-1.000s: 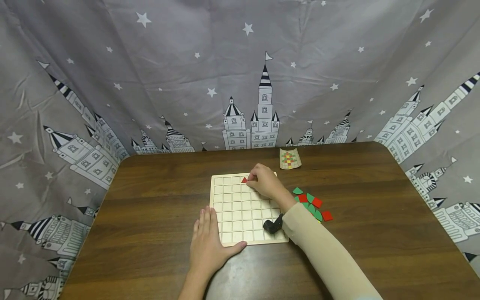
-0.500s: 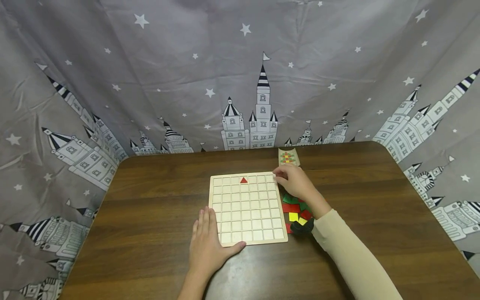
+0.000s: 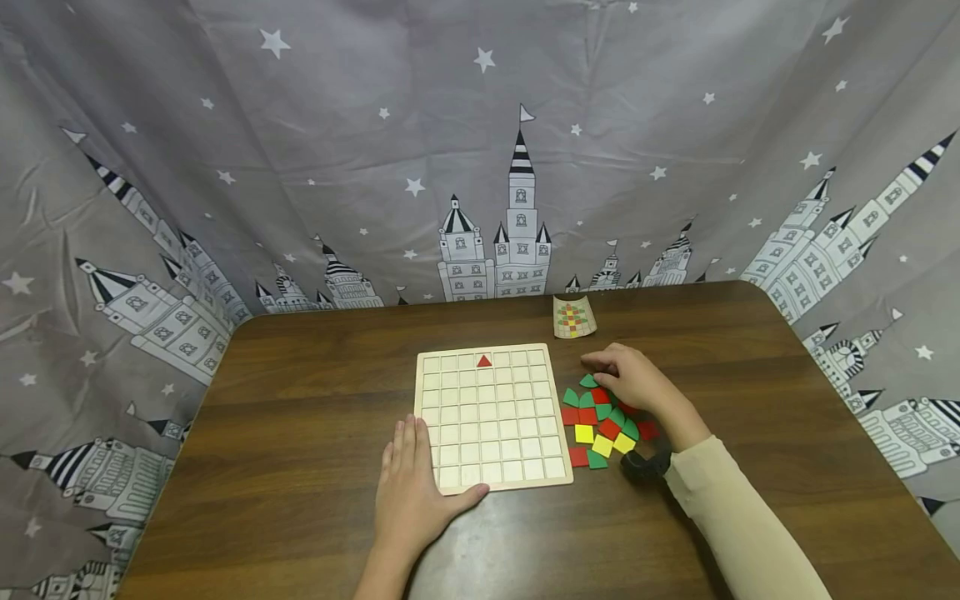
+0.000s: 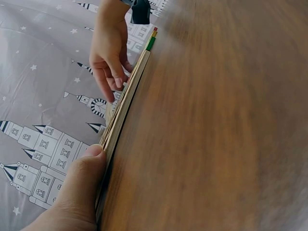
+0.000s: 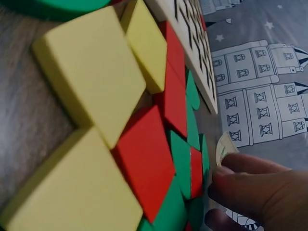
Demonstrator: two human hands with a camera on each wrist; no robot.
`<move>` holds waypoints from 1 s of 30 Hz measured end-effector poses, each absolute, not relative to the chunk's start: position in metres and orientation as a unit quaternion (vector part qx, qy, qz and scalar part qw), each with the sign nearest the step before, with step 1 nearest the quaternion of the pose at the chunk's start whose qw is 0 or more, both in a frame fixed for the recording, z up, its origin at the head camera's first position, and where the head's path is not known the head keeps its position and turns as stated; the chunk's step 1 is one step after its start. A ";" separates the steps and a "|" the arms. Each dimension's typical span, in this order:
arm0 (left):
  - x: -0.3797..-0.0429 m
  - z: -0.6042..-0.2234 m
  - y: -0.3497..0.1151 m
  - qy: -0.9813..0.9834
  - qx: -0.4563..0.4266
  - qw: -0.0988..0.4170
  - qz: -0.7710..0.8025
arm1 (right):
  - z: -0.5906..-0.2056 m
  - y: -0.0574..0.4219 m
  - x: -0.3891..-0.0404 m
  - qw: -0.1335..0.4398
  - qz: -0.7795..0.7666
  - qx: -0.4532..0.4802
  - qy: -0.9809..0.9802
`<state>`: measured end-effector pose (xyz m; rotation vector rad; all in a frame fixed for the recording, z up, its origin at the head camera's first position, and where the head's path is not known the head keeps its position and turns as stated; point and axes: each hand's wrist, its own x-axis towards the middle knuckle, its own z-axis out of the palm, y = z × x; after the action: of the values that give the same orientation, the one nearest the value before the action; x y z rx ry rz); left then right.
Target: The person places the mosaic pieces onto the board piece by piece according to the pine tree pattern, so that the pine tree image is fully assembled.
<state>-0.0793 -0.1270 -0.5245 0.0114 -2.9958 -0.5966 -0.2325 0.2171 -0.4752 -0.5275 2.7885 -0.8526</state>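
Note:
A pale wooden grid board (image 3: 490,432) lies on the table. One red triangle (image 3: 484,362) sits in a top-row cell. My left hand (image 3: 412,492) rests at the board's lower left corner, fingers straight along the left edge, thumb against the front edge. The left thumb (image 4: 82,180) touches the board's rim in the left wrist view. Over the far side of a pile of red, green and yellow pieces hovers my right hand (image 3: 633,379), fingers loosely bent. Nothing shows between the right hand's fingers (image 5: 255,166); a yellow square (image 5: 91,72) lies nearer that camera.
Beyond the board, a small curved pattern card (image 3: 574,318) stands or lies near the table's back edge. The brown wooden table (image 3: 315,433) meets a grey curtain (image 3: 337,125) printed with castles and stars. A black band (image 3: 645,465) is at the right wrist.
My right hand has let go of the red triangle in the top row and moved right, off the board to the loose pieces. The left hand has stayed at the board's corner.

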 end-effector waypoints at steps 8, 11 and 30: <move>-0.079 -0.524 -0.127 -0.979 0.003 0.050 -0.197 | -0.476 0.217 -0.232 0.107 -0.275 -0.191 0.936; -0.078 -0.525 -0.127 -0.979 0.002 0.055 -0.196 | -0.477 0.216 -0.232 0.103 -0.282 -0.186 0.935; -0.078 -0.524 -0.128 -0.979 -0.001 0.049 -0.197 | -0.486 0.215 -0.241 0.068 -0.353 -0.149 0.921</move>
<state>-0.0785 -0.1278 -0.5237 -0.0027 -2.9846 -0.5994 -0.2408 0.2148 -0.4863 -0.4497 2.7736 -1.0641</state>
